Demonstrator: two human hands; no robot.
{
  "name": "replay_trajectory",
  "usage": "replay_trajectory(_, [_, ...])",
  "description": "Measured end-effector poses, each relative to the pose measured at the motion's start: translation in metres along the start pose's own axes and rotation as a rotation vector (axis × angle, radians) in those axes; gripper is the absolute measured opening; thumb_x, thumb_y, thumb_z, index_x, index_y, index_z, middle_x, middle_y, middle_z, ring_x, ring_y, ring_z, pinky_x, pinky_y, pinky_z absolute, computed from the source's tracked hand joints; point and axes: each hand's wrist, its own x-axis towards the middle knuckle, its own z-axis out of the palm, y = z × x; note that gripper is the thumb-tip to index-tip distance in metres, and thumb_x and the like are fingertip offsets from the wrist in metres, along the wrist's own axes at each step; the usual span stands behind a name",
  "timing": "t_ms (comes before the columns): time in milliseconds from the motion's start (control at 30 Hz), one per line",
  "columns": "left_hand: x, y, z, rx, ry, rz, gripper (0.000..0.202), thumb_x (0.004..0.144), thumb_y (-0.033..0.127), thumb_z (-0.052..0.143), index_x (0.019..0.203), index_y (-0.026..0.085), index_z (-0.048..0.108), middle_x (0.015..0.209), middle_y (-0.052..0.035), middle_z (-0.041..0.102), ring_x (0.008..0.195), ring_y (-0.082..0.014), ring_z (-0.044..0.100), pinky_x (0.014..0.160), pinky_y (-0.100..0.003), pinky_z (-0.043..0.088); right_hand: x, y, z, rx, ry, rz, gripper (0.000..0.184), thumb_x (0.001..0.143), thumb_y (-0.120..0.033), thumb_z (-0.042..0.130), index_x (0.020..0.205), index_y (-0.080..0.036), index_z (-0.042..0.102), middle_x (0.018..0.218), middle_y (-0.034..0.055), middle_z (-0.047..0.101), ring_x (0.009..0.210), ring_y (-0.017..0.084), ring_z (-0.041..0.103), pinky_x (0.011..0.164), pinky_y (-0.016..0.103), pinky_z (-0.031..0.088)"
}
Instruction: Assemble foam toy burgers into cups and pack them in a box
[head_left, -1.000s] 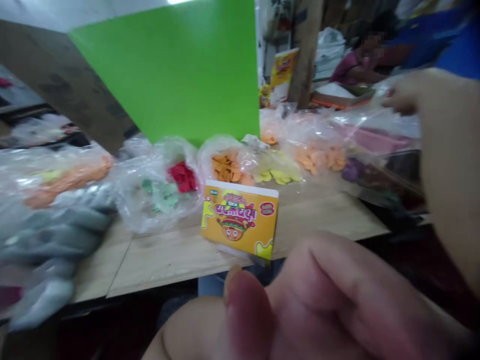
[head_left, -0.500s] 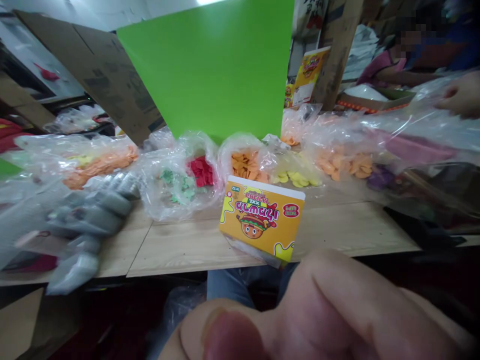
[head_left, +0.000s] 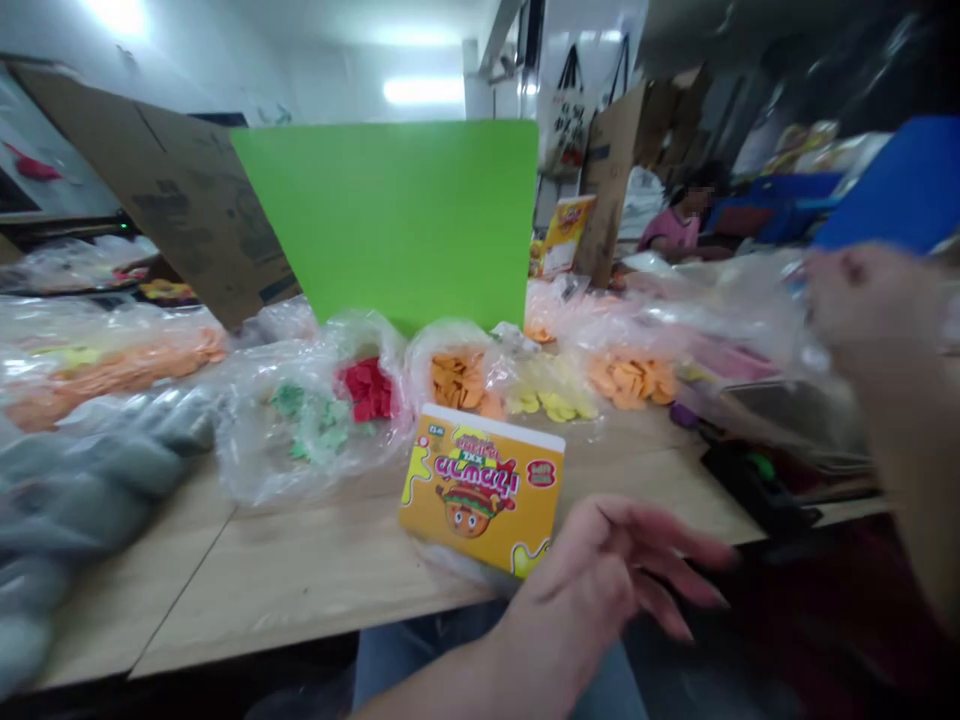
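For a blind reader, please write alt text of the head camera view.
A person's open left hand hovers beside a yellow card on a wooden table, while the right hand touches clear plastic. Clear bags of orange, yellow, red and green pieces lie behind, before a green board.

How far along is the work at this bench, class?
Done: orange shapes, red shapes and green shapes sit bagged. In hand: the right hand touches clear plastic; the open left hand is beside a yellow burger card. Left: that card lies loose on the wooden table.
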Motion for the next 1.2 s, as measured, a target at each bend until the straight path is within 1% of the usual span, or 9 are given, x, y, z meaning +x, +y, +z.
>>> replay_trajectory(100, [0.039, -0.012, -0.009, -0.047, 0.041, -0.016, 0.073, 0.059, 0.050, 0.069, 0.123, 0.024, 0.042, 0.127, -0.0127, 0.049, 0.113, -0.0251, 0.048, 0.090, -0.036, 0.038, -0.120, -0.029, -0.012, 0.211, -0.325, -0.359, 0.023, 0.080, -0.034, 0.046, 0.071, -0.016, 0.059, 0.059, 0.0025, 0.061, 0.052, 0.011, 0.053, 0.048, 0.025, 0.036])
replay_trajectory(200, [0.039, -0.012, -0.029, -0.069, 0.182, -0.112, 0.073, 0.064, 0.036, 0.071, 0.127, 0.022, 0.038, 0.107, -0.0115, 0.061, 0.092, -0.0220, 0.060, 0.080, -0.034, 0.045, -0.219, -0.048, -0.017, 0.467, -0.893, -0.718, 0.010, 0.082, -0.022, 0.048, 0.081, -0.020, 0.058, 0.076, 0.0006, 0.064, 0.069, 0.012, 0.058, 0.064, 0.024, 0.046])
replay_trajectory(300, [0.007, -0.001, -0.059, -0.042, 0.462, -0.025, 0.048, 0.069, 0.027, 0.067, 0.114, 0.020, 0.053, 0.078, -0.0026, 0.064, 0.065, -0.0124, 0.061, 0.061, -0.022, 0.048, -0.260, -0.050, -0.017, 0.569, -0.780, -0.641, 0.010, 0.083, -0.021, 0.049, 0.087, -0.021, 0.058, 0.082, 0.0025, 0.061, 0.078, 0.015, 0.057, 0.070, 0.027, 0.047])
replay_trajectory(433, [-0.046, 0.002, -0.102, -0.002, 0.849, 0.112, 0.044, 0.065, 0.021, 0.071, 0.107, 0.022, 0.057, 0.081, -0.0016, 0.066, 0.065, -0.0117, 0.062, 0.065, -0.023, 0.051, -0.265, -0.036, 0.025, 0.408, -0.355, -0.232, 0.050, 0.077, -0.031, 0.056, 0.122, -0.017, 0.042, 0.130, 0.0155, 0.039, 0.120, 0.030, 0.035, 0.095, 0.051, 0.031])
replay_trajectory(500, [-0.067, -0.004, -0.121, 0.005, 0.920, 0.172, 0.046, 0.062, 0.019, 0.073, 0.105, 0.022, 0.058, 0.081, -0.0005, 0.066, 0.063, -0.0103, 0.062, 0.068, -0.024, 0.052, -0.267, -0.033, 0.060, 0.450, -0.456, -0.072, 0.070, 0.070, -0.042, 0.062, 0.128, -0.013, 0.034, 0.134, 0.0192, 0.034, 0.123, 0.034, 0.031, 0.095, 0.054, 0.030])
replay_trajectory(667, [-0.112, -0.001, -0.177, -0.007, 1.057, 0.325, 0.045, 0.058, 0.017, 0.074, 0.100, 0.020, 0.060, 0.064, 0.0043, 0.060, 0.050, -0.0064, 0.054, 0.049, -0.016, 0.046, -0.279, -0.030, 0.111, 0.736, -0.718, 0.313, 0.052, 0.070, -0.050, 0.058, 0.108, -0.017, 0.047, 0.097, 0.0096, 0.062, 0.084, 0.024, 0.059, 0.068, 0.036, 0.049])
replay_trajectory(800, [-0.150, 0.014, -0.222, 0.059, 1.152, 0.460, 0.043, 0.059, 0.015, 0.073, 0.099, 0.020, 0.059, 0.069, 0.0032, 0.059, 0.055, -0.0057, 0.054, 0.055, -0.016, 0.046, -0.272, -0.023, 0.105, 0.624, -0.671, 0.286, 0.045, 0.066, -0.052, 0.062, 0.093, -0.017, 0.053, 0.080, 0.0037, 0.062, 0.068, 0.018, 0.056, 0.058, 0.028, 0.046])
replay_trajectory(967, [-0.170, 0.036, -0.236, 0.718, 1.337, 0.292, 0.055, 0.055, 0.028, 0.075, 0.106, 0.020, 0.055, 0.096, -0.0065, 0.059, 0.096, -0.0223, 0.055, 0.080, -0.033, 0.044, -0.244, -0.007, 0.086, 0.439, -0.501, 0.162, 0.039, 0.074, -0.051, 0.055, 0.091, -0.016, 0.056, 0.074, 0.0026, 0.059, 0.063, 0.015, 0.053, 0.058, 0.028, 0.043])
replay_trajectory(1200, [-0.073, 0.089, -0.192, 1.004, 0.664, 0.423, 0.073, 0.049, 0.017, 0.076, 0.117, 0.021, 0.051, 0.133, -0.0091, 0.042, 0.126, -0.0285, 0.029, 0.106, -0.038, 0.016, -0.220, -0.061, 0.023, 0.497, -0.663, -0.381, 0.020, 0.080, -0.035, 0.053, 0.093, -0.021, 0.058, 0.081, 0.0042, 0.060, 0.070, 0.017, 0.057, 0.063, 0.029, 0.047])
